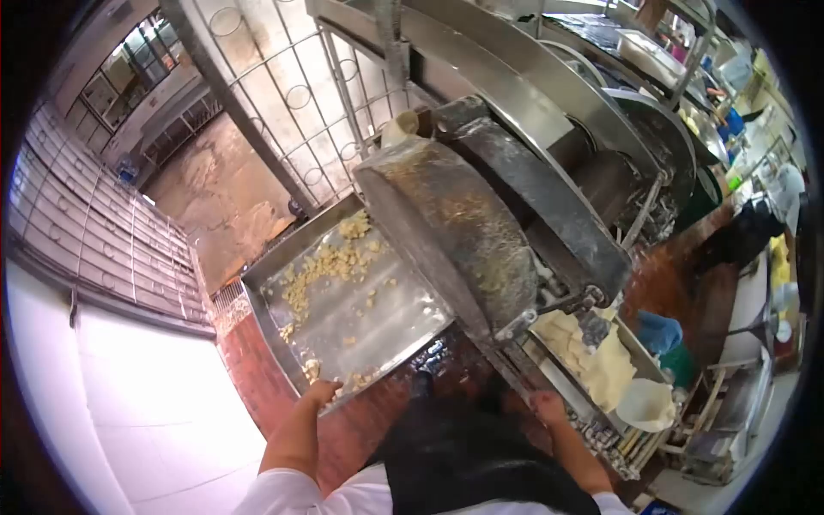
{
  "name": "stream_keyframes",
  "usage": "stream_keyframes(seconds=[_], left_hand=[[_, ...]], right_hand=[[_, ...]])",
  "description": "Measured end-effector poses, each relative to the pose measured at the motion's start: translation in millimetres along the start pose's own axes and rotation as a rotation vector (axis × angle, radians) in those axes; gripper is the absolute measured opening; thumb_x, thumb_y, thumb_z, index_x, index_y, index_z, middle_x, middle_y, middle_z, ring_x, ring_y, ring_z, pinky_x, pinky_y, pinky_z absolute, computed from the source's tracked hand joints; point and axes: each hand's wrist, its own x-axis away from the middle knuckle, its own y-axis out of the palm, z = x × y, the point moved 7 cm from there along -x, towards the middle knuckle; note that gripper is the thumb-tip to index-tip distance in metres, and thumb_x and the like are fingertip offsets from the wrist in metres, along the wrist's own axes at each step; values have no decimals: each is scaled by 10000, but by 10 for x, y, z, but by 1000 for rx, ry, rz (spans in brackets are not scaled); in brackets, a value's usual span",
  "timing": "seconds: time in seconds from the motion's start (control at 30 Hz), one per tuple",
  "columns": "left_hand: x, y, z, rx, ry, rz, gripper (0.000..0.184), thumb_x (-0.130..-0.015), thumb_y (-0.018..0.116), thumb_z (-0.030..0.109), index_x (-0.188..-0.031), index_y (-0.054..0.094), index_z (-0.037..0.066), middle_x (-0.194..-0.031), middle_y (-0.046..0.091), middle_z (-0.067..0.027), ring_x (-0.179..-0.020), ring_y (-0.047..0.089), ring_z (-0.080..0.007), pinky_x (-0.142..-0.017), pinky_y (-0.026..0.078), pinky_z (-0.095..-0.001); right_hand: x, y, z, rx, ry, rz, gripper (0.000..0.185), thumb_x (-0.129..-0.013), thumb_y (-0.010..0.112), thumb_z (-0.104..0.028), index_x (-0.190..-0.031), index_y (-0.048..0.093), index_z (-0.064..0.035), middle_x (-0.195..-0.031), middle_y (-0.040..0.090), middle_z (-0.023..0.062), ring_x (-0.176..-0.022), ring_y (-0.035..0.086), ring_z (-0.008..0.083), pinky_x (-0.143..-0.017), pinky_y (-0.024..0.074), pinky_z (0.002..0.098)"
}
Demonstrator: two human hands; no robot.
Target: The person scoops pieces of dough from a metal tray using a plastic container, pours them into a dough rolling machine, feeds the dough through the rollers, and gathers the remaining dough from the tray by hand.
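Observation:
A large shallow metal tray (378, 300) lies low in front of me, with pale yellow chunks (330, 266) scattered mostly along its far left side. At its near left corner, my left hand (323, 393) is closed on the rim, beside a few of the chunks. My right hand (548, 407) is at the side of a machine's metal frame (515, 373), its fingers curled; what they grip is hard to make out. Just beyond that hand, pale yellow sheets (592, 360) lie in a long bin. The worn metal machine (455, 215) rises over the tray's right side.
A white tub (645, 405) stands at the bin's near end, with blue plastic (659, 331) behind it. Metal bars (292, 77) and a white tiled wall (163, 386) border the left. Red floor (266, 369) shows beside the tray. Cluttered shelves (661, 51) stand far right.

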Motion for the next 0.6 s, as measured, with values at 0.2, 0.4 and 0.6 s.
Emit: stream_keyframes(seconds=[0.2,0.4,0.6], left_hand=[[92,7,-170,190,133,212,533,-824,609,480,-915,676,-41,-828,671,-153,-656,636,-271,-539,522,-419],[439,457,-229,284,115,79,542,-870,579,430,-1255,545,50,-1207,601,-177,-1044,609,-315,-804,510,-480],[1076,1176,-271,-66,288,82,431,-863,586,407,-1062,658,32,-850,668,-124,-701,652,-253,-584,542,-405]], right_hand=[[832,-161,798,231,-13,-283,312,-801,641,-306,-734,669,-3,-641,647,120,-597,636,204,-517,484,372],[443,-411,1028,310,198,-375,327,-841,592,-408,-847,691,-97,-789,678,144,-710,660,300,-680,509,461],[121,-508,295,-424,282,-187,211,-866,619,-245,-939,641,-48,-695,612,62,-523,552,141,-454,442,272]])
